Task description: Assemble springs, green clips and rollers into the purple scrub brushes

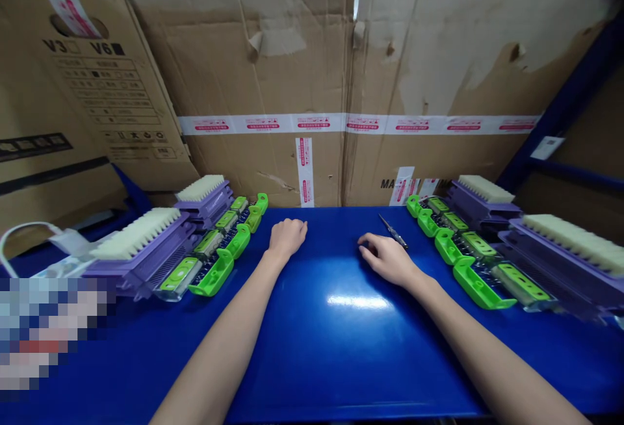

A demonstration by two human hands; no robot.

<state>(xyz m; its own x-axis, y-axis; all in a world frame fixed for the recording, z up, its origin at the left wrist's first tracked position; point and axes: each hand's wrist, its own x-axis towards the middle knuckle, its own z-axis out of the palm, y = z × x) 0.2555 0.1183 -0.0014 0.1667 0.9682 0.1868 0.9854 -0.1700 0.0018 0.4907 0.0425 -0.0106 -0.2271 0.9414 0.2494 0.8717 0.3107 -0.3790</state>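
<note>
My left hand [288,238] rests on the blue tabletop, palm down, its fingers curled into a loose fist. Nothing shows in it. My right hand [387,257] lies on the table opposite, fingers gently bent, with a gap between thumb and forefinger and nothing held. Just beyond its knuckles is a slim screwdriver [394,231], its pointed tip facing away from me. Left of my left hand stand bright green plastic covers [213,274] in a row. A matching row of green covers [480,287] is to the right of my right hand.
Beside the covers, clear parts with green tops [179,277] [522,282] form rows. Purple housings [163,249] [550,262] carry cream bristle-like blocks [143,233] [580,240]. A white cable [22,227] lies at left. Taped cardboard [263,80] walls the back; a blue frame bar [560,100] rises at right.
</note>
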